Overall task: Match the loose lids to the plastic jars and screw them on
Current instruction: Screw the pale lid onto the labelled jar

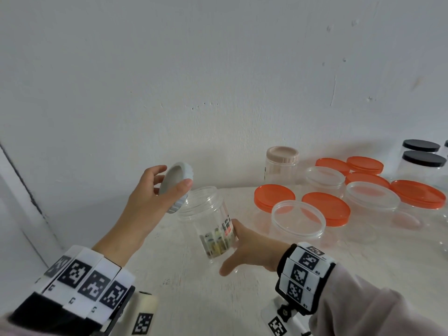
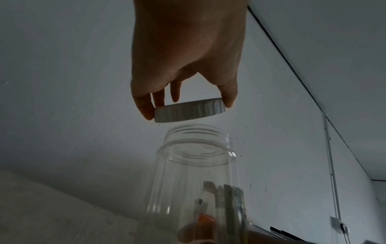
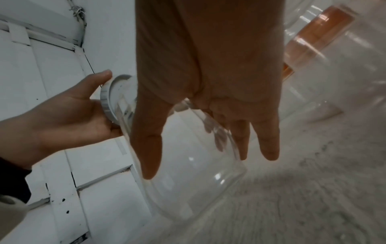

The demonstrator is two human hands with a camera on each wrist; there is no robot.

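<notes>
Your left hand [image 1: 145,197] pinches the grey ribbed lid [image 1: 176,189] by its rim, tilted, just off the jar's mouth. Your right hand [image 1: 252,248] grips the clear jar [image 1: 211,221] above the table [image 1: 184,287], its long axis leaning, mouth pointing up-left toward the lid.

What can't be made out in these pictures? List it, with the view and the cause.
- Label on the clear jar: head view, print too small, partly covered by the right hand.
- Right hand's fingertips: head view, hidden behind the jar.
- Inside threads of the grey lid: left wrist view shows only its ribbed side.
- Black-lidded jars: head view, cut off by the right edge.
- Orange-lidded jars: right wrist view, blurred.
</notes>
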